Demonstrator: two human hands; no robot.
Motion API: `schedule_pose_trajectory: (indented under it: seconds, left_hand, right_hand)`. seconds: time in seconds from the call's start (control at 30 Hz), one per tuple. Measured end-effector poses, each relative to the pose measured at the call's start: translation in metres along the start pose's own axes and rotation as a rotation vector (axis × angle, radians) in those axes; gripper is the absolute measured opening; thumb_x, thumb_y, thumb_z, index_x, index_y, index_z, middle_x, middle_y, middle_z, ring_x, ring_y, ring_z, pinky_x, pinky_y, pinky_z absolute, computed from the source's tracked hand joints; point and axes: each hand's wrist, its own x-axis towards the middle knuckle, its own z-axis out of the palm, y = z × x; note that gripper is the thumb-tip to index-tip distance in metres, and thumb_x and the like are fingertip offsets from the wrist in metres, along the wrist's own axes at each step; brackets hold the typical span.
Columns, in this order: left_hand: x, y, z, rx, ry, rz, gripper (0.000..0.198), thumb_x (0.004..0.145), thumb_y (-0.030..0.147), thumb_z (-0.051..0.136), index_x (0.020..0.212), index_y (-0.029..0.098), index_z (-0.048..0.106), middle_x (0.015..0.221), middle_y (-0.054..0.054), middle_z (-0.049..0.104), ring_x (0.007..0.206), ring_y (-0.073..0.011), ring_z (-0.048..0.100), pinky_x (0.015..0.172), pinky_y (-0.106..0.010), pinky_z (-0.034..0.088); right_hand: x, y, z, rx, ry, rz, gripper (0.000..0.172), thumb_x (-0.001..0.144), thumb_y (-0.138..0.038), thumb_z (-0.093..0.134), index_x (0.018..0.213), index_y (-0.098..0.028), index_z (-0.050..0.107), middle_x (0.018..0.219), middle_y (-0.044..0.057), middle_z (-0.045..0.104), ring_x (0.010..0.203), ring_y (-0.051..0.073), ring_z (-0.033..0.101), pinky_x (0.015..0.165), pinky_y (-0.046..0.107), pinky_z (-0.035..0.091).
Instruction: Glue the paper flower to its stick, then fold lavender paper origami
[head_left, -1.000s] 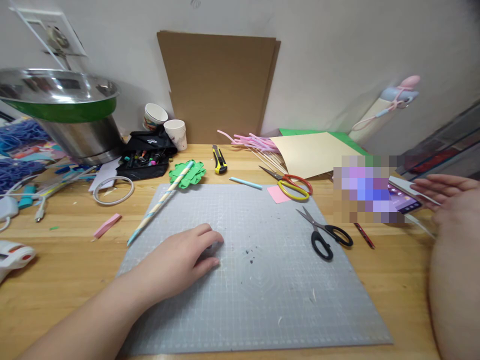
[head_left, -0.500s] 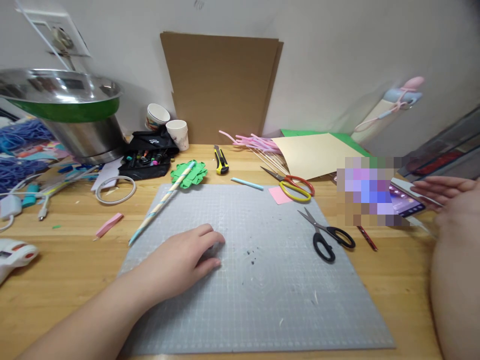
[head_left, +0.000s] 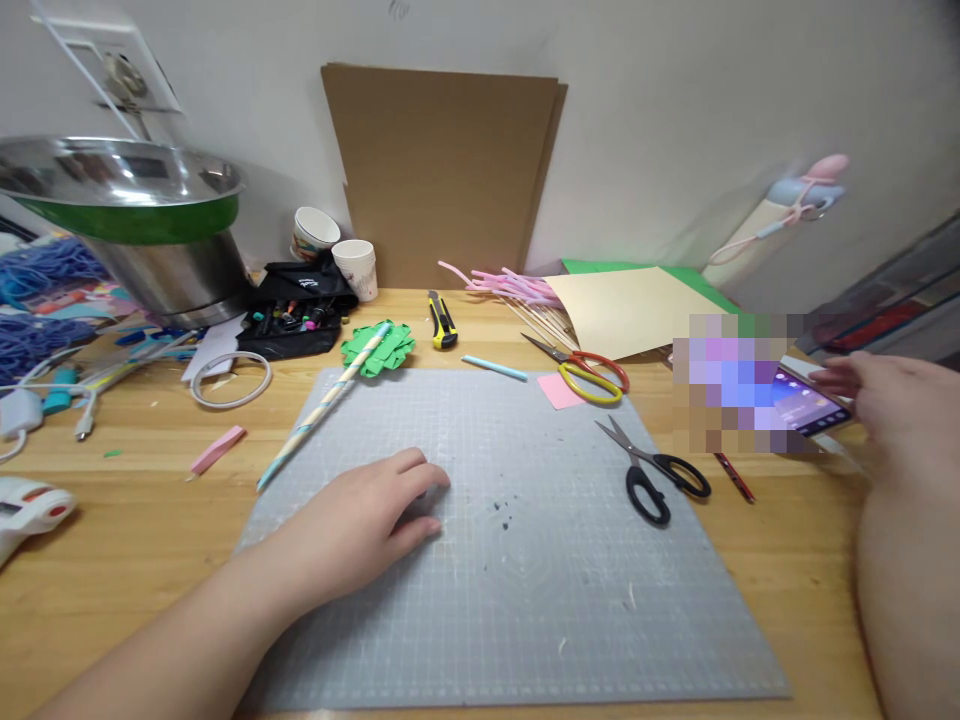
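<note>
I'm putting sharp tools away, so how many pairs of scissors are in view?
2. Black-handled scissors lie across the right edge of the grey mat; red-and-yellow-handled scissors lie at its far right corner, overlapping a pink square. More may be hidden.

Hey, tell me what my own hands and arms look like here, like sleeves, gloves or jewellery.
Your left hand and right hand are ungloved; no rings, watches or bracelets show. Both visible forearms are bare, without sleeves.
</note>
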Motion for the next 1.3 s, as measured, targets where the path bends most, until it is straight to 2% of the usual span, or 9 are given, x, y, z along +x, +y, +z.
schedule_pose_trajectory:
  seconds: [0.1,0.2,0.37,0.63,0.8,0.93,1.13,1.3]
  left_hand:
    - [-0.001,0.000,0.000,-0.004,0.002,0.000,0.021,0.090,0.036,0.050,0.108,0.027,0.056,0.101,-0.002,0.057,0.086,-0.0202,0.056,0.072,-0.032,0.042]
    - [-0.001,0.000,0.000,-0.002,-0.003,0.001,0.021,0.091,0.036,0.050,0.108,0.027,0.055,0.102,-0.003,0.057,0.086,-0.0204,0.056,0.072,-0.032,0.042]
    - [-0.001,0.001,0.000,0.007,-0.003,-0.006,0.019,0.090,0.034,0.050,0.108,0.027,0.055,0.101,-0.002,0.057,0.086,-0.0203,0.056,0.072,-0.031,0.042]
    - [0.000,0.000,0.001,0.003,0.000,-0.003,0.020,0.090,0.034,0.051,0.108,0.027,0.055,0.102,-0.002,0.057,0.088,-0.0205,0.057,0.073,-0.031,0.042]
    - [-0.001,0.000,0.001,0.013,-0.012,-0.009,0.018,0.091,0.034,0.051,0.108,0.028,0.054,0.102,-0.001,0.056,0.087,-0.0204,0.056,0.073,-0.032,0.041]
    - [-0.001,0.001,0.000,0.012,-0.014,-0.009,0.018,0.091,0.033,0.051,0.108,0.027,0.054,0.102,-0.001,0.056,0.088,-0.0203,0.056,0.073,-0.032,0.041]
    - [0.000,0.000,0.001,0.013,-0.012,-0.005,0.019,0.090,0.033,0.051,0.108,0.028,0.053,0.103,-0.001,0.056,0.088,-0.0207,0.056,0.074,-0.032,0.041]
    - [0.000,-0.001,0.002,0.016,-0.016,-0.009,0.018,0.091,0.033,0.051,0.108,0.028,0.052,0.103,0.000,0.055,0.088,-0.0201,0.056,0.073,-0.032,0.041]
  right_hand:
    - [-0.002,-0.001,-0.003,-0.217,0.004,-0.101,0.012,0.063,-0.031,0.058,0.069,-0.021,0.063,0.068,0.005,0.061,0.074,0.027,0.060,0.080,0.044,0.047]
    - [0.000,-0.002,-0.006,-0.402,-0.114,-0.158,0.023,0.059,-0.041,0.066,0.074,-0.022,0.067,0.062,0.003,0.060,0.071,0.028,0.058,0.076,0.044,0.045]
    - [0.010,0.007,-0.002,-0.560,-0.281,-0.229,0.038,0.058,-0.046,0.067,0.090,-0.025,0.071,0.070,0.002,0.065,0.071,0.026,0.059,0.068,0.038,0.043]
    - [0.014,0.008,0.002,-0.654,-0.317,-0.258,0.040,0.060,-0.049,0.064,0.091,-0.024,0.071,0.068,0.004,0.065,0.065,0.026,0.059,0.059,0.035,0.041]
    - [0.014,0.009,0.002,-0.667,-0.321,-0.275,0.039,0.059,-0.041,0.064,0.094,-0.023,0.069,0.075,0.005,0.067,0.068,0.025,0.060,0.062,0.034,0.043]
    - [0.018,0.013,0.002,-0.691,-0.316,-0.281,0.043,0.060,-0.041,0.064,0.099,-0.023,0.069,0.078,0.006,0.067,0.072,0.027,0.060,0.063,0.035,0.044]
    - [0.021,0.017,0.002,-0.738,-0.339,-0.297,0.055,0.059,-0.043,0.068,0.110,-0.022,0.068,0.081,0.007,0.068,0.072,0.027,0.060,0.064,0.036,0.044]
    - [0.025,0.020,0.003,-0.718,-0.365,-0.368,0.072,0.048,-0.061,0.074,0.108,-0.022,0.068,0.088,0.009,0.071,0.069,0.028,0.062,0.060,0.036,0.045]
